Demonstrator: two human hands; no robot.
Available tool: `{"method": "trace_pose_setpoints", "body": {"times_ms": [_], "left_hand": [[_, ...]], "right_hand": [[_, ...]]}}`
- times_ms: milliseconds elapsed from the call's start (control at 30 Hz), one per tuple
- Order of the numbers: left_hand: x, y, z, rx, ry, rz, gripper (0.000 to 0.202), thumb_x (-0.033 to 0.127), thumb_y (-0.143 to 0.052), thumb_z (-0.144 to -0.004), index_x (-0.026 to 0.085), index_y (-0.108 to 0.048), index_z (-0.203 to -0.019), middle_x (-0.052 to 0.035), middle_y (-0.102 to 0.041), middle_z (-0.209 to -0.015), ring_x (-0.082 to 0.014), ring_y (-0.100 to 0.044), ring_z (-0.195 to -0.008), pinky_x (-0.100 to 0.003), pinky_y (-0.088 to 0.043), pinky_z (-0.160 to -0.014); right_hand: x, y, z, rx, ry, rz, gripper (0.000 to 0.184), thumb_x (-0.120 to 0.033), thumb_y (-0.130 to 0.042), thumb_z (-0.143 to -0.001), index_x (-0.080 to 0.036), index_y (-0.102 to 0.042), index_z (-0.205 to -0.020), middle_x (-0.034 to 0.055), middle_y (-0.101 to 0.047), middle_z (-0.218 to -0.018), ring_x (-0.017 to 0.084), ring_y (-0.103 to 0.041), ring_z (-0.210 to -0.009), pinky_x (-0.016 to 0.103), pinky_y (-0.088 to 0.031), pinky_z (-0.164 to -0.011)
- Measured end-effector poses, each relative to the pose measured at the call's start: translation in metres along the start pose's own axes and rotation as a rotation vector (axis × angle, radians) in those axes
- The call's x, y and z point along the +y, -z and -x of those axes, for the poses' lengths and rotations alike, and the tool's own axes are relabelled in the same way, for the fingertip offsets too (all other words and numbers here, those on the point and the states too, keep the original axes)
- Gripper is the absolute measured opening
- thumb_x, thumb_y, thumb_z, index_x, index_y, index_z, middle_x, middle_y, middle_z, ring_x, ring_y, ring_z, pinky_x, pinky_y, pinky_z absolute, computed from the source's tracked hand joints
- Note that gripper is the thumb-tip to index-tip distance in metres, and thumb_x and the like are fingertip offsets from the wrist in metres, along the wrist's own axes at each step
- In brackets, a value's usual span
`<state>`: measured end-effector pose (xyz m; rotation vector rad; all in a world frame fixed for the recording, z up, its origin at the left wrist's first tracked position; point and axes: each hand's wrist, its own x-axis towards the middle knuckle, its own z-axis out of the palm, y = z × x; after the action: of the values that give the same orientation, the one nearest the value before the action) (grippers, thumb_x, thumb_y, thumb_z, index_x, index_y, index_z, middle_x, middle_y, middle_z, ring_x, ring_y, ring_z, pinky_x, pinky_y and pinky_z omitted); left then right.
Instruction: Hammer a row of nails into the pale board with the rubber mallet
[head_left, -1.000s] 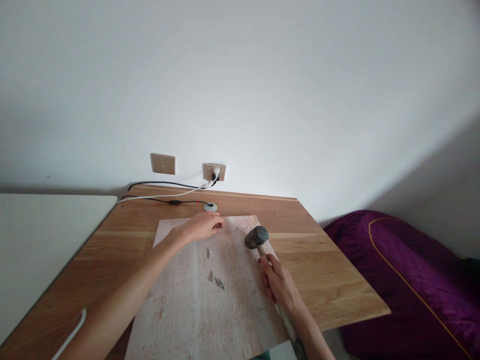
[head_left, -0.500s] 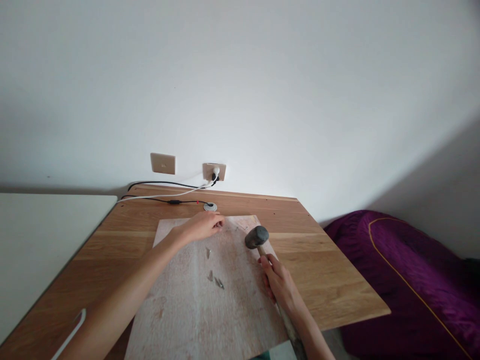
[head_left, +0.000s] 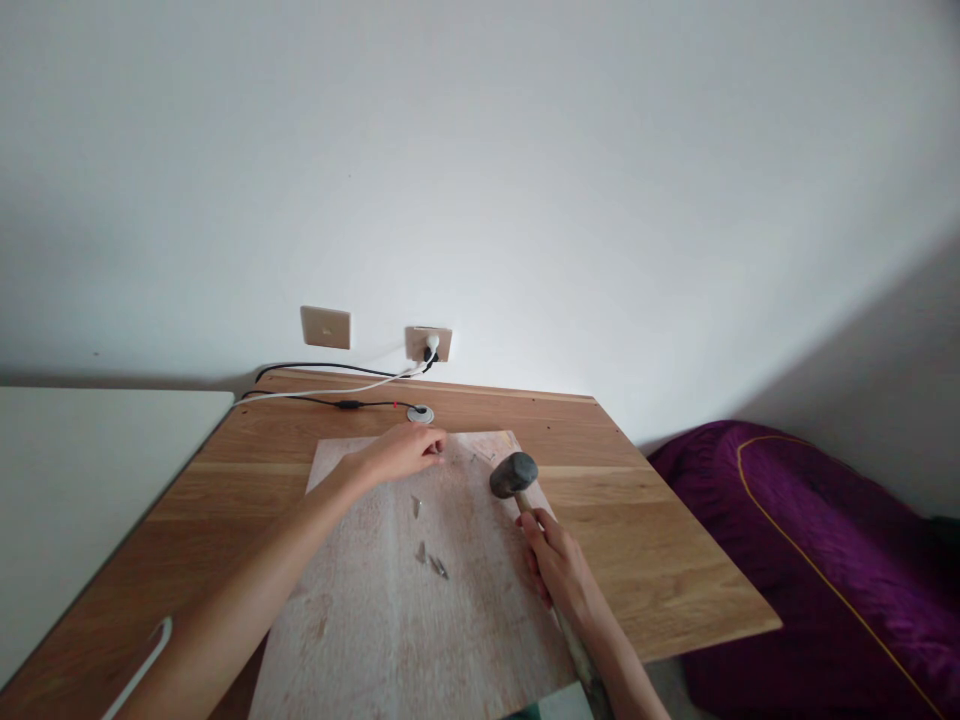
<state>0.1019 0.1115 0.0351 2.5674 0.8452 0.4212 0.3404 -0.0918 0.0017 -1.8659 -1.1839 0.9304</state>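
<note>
My right hand [head_left: 551, 560] grips the wooden handle of a rubber mallet [head_left: 514, 474]. Its dark head hovers by the right edge of a pale, worn board [head_left: 367, 600]. Near the far edge of that board, my left hand [head_left: 405, 452] is closed in a pinch; whatever sits between the fingertips is too small to make out. Thin nail-like pieces [head_left: 482, 457] lie on the board between the left hand and the mallet head. Closer to me are several small shiny metal pieces [head_left: 439, 567], their exact kind unclear.
The board rests on a wooden tabletop [head_left: 637, 530]. Behind it are a cable grommet [head_left: 420, 413], black and white cables [head_left: 352, 390] and a wall socket [head_left: 429, 344]. A white surface [head_left: 97, 480] stands at left, a purple cover [head_left: 720, 500] at right.
My left fingers have shifted very slightly in their pinch. The mallet and my right hand stay where they were.
</note>
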Motion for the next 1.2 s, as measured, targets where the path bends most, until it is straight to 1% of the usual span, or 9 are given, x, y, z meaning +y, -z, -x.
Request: {"method": "trace_pose_setpoints", "body": {"times_ms": [167,267,400,667,833,967,1200], "left_hand": [[-0.0014,0.0007,0.0004,0.004,0.003,-0.01,0.007,0.026,-0.073,-0.093,0.02,-0.07,-0.091,-0.0032,-0.072,-0.087,-0.0203,-0.07,-0.083,-0.027,-0.044,-0.072],[-0.0027,0.0005,0.0003,0.006,0.019,-0.02,0.009,0.026,-0.074,-0.093,0.02,-0.07,-0.089,-0.0029,-0.071,-0.085,-0.0202,-0.069,-0.081,-0.027,-0.041,-0.07],[-0.005,0.0,-0.0002,0.012,0.012,-0.028,0.01,0.026,-0.073,-0.093,0.02,-0.07,-0.087,-0.0022,-0.07,-0.082,-0.0195,-0.067,-0.077,-0.027,-0.038,-0.068],[-0.0041,0.0018,0.0009,0.013,0.013,-0.027,0.014,0.029,-0.071,-0.094,0.02,-0.069,-0.084,-0.0021,-0.069,-0.08,-0.0192,-0.066,-0.074,-0.028,-0.037,-0.066],[-0.0042,0.0003,0.0006,0.005,0.014,-0.031,0.013,0.027,-0.071,-0.094,0.019,-0.069,-0.084,-0.0021,-0.07,-0.08,-0.0191,-0.066,-0.074,-0.028,-0.037,-0.066],[-0.0026,-0.0003,0.0003,0.007,0.019,-0.037,0.011,0.026,-0.072,-0.094,0.019,-0.07,-0.085,-0.002,-0.07,-0.081,-0.0197,-0.067,-0.077,-0.027,-0.037,-0.066],[0.0005,0.0005,-0.0004,0.006,0.028,-0.032,0.008,0.022,-0.073,-0.093,0.019,-0.072,-0.085,-0.0024,-0.073,-0.082,-0.0206,-0.069,-0.079,-0.027,-0.037,-0.068]], "right_hand": [[-0.0006,0.0005,0.0007,-0.021,0.008,-0.005,0.064,-0.084,-0.04,-0.088,-0.022,-0.055,-0.097,-0.0097,-0.044,-0.051,0.011,-0.041,-0.036,0.022,-0.031,-0.033],[0.0003,0.0006,0.0002,-0.016,0.004,-0.009,0.065,-0.085,-0.041,-0.088,-0.022,-0.056,-0.097,-0.0098,-0.044,-0.052,0.01,-0.041,-0.035,0.022,-0.03,-0.033],[0.0028,0.0005,-0.0011,-0.002,0.012,0.0,0.064,-0.084,-0.04,-0.089,-0.022,-0.057,-0.097,-0.0091,-0.045,-0.052,0.01,-0.042,-0.036,0.022,-0.031,-0.034],[-0.0001,0.0014,0.0013,-0.011,0.016,0.006,0.063,-0.082,-0.04,-0.09,-0.022,-0.057,-0.098,-0.0089,-0.046,-0.052,0.01,-0.042,-0.036,0.022,-0.032,-0.035],[0.0006,0.0007,0.0006,-0.004,0.02,0.012,0.064,-0.083,-0.04,-0.09,-0.022,-0.058,-0.099,-0.009,-0.045,-0.051,0.011,-0.042,-0.037,0.022,-0.032,-0.036],[0.0024,-0.0009,-0.0005,0.003,0.007,-0.013,0.066,-0.085,-0.04,-0.087,-0.022,-0.056,-0.097,-0.0095,-0.044,-0.051,0.01,-0.04,-0.035,0.022,-0.03,-0.034],[-0.0027,0.0,0.0013,-0.005,0.011,-0.012,0.065,-0.084,-0.04,-0.087,-0.022,-0.056,-0.098,-0.0093,-0.045,-0.051,0.01,-0.041,-0.035,0.022,-0.03,-0.033]]}}
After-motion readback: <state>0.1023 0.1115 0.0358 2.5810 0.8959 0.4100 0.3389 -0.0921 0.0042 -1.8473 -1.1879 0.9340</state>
